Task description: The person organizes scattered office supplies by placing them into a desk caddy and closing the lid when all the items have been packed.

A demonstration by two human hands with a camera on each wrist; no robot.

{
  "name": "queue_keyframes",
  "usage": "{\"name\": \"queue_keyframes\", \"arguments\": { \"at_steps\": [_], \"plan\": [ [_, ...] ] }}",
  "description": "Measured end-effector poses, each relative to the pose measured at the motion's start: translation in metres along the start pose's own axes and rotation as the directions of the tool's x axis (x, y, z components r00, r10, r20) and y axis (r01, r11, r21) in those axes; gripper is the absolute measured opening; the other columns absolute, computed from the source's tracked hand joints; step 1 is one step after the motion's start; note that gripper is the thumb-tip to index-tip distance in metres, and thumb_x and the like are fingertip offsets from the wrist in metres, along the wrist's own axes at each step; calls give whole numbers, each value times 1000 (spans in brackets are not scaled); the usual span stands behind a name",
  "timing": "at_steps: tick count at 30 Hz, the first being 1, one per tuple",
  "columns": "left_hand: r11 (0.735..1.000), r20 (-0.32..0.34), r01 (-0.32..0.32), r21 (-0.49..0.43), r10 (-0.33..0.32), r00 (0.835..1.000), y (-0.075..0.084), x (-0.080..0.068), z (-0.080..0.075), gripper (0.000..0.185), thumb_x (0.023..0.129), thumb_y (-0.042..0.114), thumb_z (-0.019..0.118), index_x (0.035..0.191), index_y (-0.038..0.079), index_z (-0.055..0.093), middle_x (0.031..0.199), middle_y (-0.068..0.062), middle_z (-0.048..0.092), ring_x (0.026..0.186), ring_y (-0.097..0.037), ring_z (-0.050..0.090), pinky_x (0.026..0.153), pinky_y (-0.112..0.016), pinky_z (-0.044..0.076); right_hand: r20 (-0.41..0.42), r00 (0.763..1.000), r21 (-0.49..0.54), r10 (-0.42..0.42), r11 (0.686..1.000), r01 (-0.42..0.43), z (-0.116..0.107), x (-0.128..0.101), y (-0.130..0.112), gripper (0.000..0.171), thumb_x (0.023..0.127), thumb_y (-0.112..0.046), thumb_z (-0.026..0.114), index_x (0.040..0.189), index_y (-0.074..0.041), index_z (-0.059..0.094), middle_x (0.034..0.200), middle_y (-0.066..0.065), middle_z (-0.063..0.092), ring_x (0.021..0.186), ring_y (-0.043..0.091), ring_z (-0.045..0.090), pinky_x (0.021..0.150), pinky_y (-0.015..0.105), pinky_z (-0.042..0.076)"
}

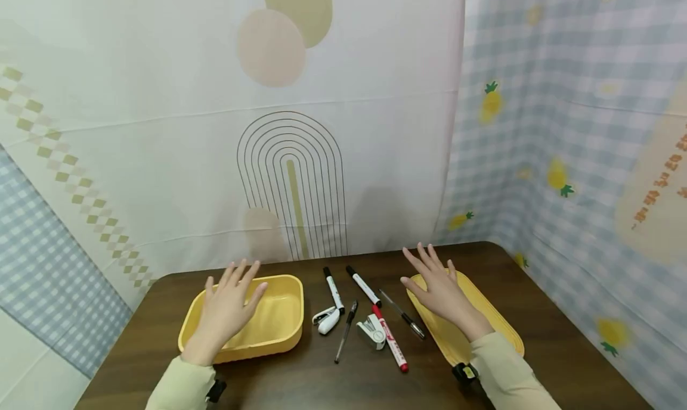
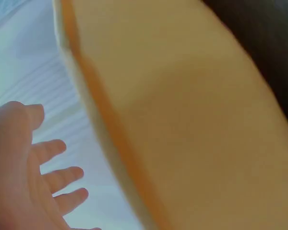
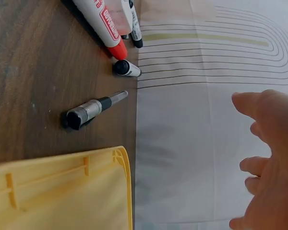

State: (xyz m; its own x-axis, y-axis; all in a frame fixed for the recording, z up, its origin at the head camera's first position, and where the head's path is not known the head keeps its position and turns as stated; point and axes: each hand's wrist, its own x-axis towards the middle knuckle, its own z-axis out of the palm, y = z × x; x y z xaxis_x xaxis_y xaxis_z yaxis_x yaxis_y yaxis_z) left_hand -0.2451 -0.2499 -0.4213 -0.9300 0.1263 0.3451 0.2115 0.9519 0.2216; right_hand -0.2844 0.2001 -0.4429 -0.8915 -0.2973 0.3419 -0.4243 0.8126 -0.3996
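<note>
My left hand (image 1: 228,311) hovers with fingers spread above a yellow plastic box (image 1: 276,314) at the left of the table; nothing is in its grasp. Over a flat yellow lid (image 1: 491,314) at the right, my right hand (image 1: 442,291) is held up, fingers apart and likewise holding nothing. Between them lie a red-capped marker (image 1: 392,341), two black-capped markers, one left (image 1: 334,291) and one right (image 1: 365,287), a black pen (image 1: 346,332), a clear-barrelled pen (image 1: 402,314) and two small white staplers, one left (image 1: 328,322) and one right (image 1: 373,331).
The dark wooden table (image 1: 300,380) has rounded far corners. A pale printed cloth (image 1: 182,177) hangs behind it, and a blue checked cloth (image 1: 515,136) with pineapples closes off the right. Black camera straps sit on both wrists.
</note>
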Motion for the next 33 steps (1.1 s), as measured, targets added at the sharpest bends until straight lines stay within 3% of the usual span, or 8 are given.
{"name": "queue_keyframes", "arguments": {
  "at_steps": [3,8,13,18,22,29,33],
  "plan": [
    [1000,-23,31,1,-31,999,-18,-6,-12,64,106,48,44,156,9,38,157,-27,34,144,-49,25,108,-76,12,-32,999,7,-13,1000,13,-7,-3,1,66,102,-43,58,160,-22,33,165,14,20,152,36,14,112,73,7],
    [995,-61,94,-36,-96,993,-52,-29,-32,65,107,44,44,154,1,37,151,-35,36,138,-57,28,102,-78,21,-64,998,57,-17,998,21,-15,-4,1,62,103,-37,59,157,-15,38,163,17,27,149,39,23,111,70,23],
    [980,-2,173,-99,-174,985,-74,-51,-40,66,108,42,43,154,-4,34,149,-39,35,132,-61,33,99,-76,30,-66,998,99,-5,995,12,-17,0,-1,61,104,-41,55,156,-14,39,163,17,28,148,41,26,106,67,34],
    [943,107,276,-184,-259,960,-86,-65,-37,69,108,42,41,155,-6,28,149,-40,33,132,-60,34,100,-73,33,-69,997,125,-18,992,26,-14,0,-11,58,104,-42,54,155,-15,43,160,18,35,136,44,43,100,65,41],
    [922,161,330,-204,-301,940,-92,-65,-24,70,108,43,40,155,-8,26,149,-41,33,132,-60,35,100,-72,34,-59,998,129,-14,991,22,-16,-3,-13,55,104,-40,55,154,-18,45,156,16,41,131,42,50,99,62,44],
    [900,201,373,-226,-331,922,-101,-70,-7,68,108,43,38,154,-7,30,142,-38,45,125,-58,46,96,-68,40,-86,996,143,-28,989,40,-19,-9,-16,49,104,-34,58,149,-18,51,148,13,52,127,38,55,96,58,47],
    [894,194,373,-246,-332,923,-100,-68,0,61,108,34,40,154,-6,30,141,-38,45,125,-59,46,96,-68,40,-84,996,145,-31,989,43,-22,-14,-15,49,104,-38,57,148,-18,53,146,12,54,122,37,59,93,57,49]
  ]
}}
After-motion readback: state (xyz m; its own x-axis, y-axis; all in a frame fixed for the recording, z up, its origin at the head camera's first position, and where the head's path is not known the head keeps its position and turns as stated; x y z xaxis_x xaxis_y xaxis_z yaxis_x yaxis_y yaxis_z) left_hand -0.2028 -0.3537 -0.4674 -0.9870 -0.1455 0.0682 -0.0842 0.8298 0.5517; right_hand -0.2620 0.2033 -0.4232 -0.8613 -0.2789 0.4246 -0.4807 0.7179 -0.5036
